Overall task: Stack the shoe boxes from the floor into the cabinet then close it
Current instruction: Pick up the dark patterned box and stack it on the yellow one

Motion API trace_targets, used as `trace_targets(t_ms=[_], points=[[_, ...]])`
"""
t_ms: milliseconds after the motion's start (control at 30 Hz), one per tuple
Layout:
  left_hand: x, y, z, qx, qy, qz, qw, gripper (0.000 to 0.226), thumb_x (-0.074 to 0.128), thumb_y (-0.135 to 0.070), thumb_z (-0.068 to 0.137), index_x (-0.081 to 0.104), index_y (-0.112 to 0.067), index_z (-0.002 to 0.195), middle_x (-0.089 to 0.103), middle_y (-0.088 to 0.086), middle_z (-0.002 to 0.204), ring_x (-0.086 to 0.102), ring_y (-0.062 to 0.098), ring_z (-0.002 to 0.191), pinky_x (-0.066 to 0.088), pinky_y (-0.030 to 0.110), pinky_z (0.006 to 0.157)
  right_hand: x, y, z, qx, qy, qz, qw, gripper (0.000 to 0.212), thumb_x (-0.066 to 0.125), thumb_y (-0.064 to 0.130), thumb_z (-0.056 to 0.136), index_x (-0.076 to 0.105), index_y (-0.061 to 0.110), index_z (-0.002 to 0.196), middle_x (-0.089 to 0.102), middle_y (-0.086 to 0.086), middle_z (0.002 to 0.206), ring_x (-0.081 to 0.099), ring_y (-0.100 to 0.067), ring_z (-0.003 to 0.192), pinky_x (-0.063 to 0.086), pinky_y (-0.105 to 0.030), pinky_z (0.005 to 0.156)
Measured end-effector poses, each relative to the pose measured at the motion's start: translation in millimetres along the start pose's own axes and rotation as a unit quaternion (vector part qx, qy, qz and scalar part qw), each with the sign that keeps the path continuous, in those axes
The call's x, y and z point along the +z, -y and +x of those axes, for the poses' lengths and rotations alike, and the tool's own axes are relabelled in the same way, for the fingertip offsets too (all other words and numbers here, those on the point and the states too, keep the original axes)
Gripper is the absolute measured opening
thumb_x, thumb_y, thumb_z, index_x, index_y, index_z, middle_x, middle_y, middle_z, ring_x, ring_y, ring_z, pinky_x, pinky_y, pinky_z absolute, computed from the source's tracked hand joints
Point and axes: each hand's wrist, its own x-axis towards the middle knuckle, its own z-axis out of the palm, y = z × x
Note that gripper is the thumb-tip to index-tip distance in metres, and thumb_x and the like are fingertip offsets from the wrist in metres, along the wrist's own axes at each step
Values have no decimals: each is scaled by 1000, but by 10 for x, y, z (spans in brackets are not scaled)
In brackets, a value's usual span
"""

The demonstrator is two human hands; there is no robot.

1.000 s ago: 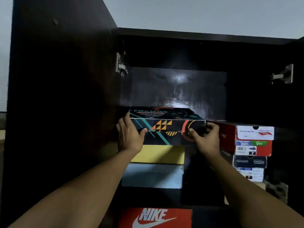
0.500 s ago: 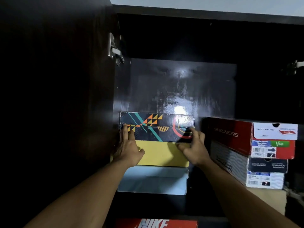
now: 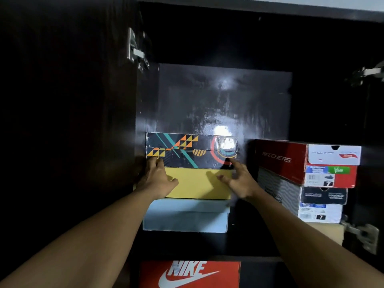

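A dark patterned shoe box [image 3: 191, 150] lies on top of a yellow box [image 3: 197, 183], which lies on a pale blue box [image 3: 187, 217], inside the dark cabinet [image 3: 224, 96]. My left hand [image 3: 158, 179] has straight fingers reaching up to the patterned box's lower left edge. Over the yellow box's right end my right hand [image 3: 239, 179] is spread, its fingertips near the patterned box's lower right corner. Neither hand grips anything.
To the right stands a stack with a red Skechers box [image 3: 291, 161] over a black and white box [image 3: 311, 202]. A red Nike box [image 3: 190, 274] sits on the shelf below. The left door [image 3: 66, 121] hangs open; hinges [image 3: 137, 50] show on both sides.
The patterned box was gripped at both ends, then pushed back onto the yellow box. My fingers have since straightened and my right hand has eased off its corner.
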Motion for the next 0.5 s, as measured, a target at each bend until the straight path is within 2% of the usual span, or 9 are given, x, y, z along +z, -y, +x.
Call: trace_targets(t_ms=[100, 233, 300, 400, 433, 500], points=[[-51, -63, -189, 23, 6, -12, 1000, 88, 64, -52, 89, 22, -13, 156, 5, 1, 165, 24, 26, 148, 34, 38, 113, -125, 92, -294, 6, 7, -8, 1000, 85, 74, 44, 85, 32, 19, 154, 32, -8, 152, 39, -24, 139, 29, -26, 113], [-160, -145, -640, 42, 50, -49, 997, 89, 67, -55, 84, 30, -14, 154, 14, 2, 164, 43, 25, 138, 41, 42, 109, -366, 165, -864, 24, 23, -39, 999, 85, 71, 52, 84, 33, 15, 152, 31, -9, 150, 36, -25, 142, 27, -28, 117], [-200, -219, -951, 56, 66, -52, 995, 85, 66, -53, 86, 31, -14, 154, 16, 3, 164, 34, 24, 144, 37, 39, 113, -526, 203, -1191, 41, 30, -63, 997, 90, 68, 60, 82, 35, 14, 151, 32, -9, 149, 37, -25, 140, 30, -33, 117], [-217, -322, -1484, 80, 91, -53, 991, 79, 64, -51, 90, 34, -15, 153, 19, 3, 163, 26, 20, 148, 30, 33, 114, -744, 160, -1707, 62, 22, -79, 995, 115, 58, 88, 64, 38, 14, 150, 39, -8, 148, 37, -23, 140, 30, -32, 118], [-212, -350, -1676, 83, 102, -59, 990, 78, 64, -51, 90, 34, -15, 152, 19, 3, 163, 26, 20, 148, 29, 32, 114, -810, 133, -1896, 68, 25, -78, 994, 110, 62, 84, 67, 40, 15, 149, 41, -7, 146, 38, -22, 140, 30, -29, 117], [-187, -402, -2071, 78, 135, -77, 985, 76, 63, -47, 92, 33, -13, 153, 18, 5, 164, 21, 20, 150, 25, 31, 115, -958, 106, -2322, 81, 26, -73, 994, 84, 73, 56, 81, 40, 17, 148, 39, -4, 144, 38, -21, 138, 29, -24, 113]])
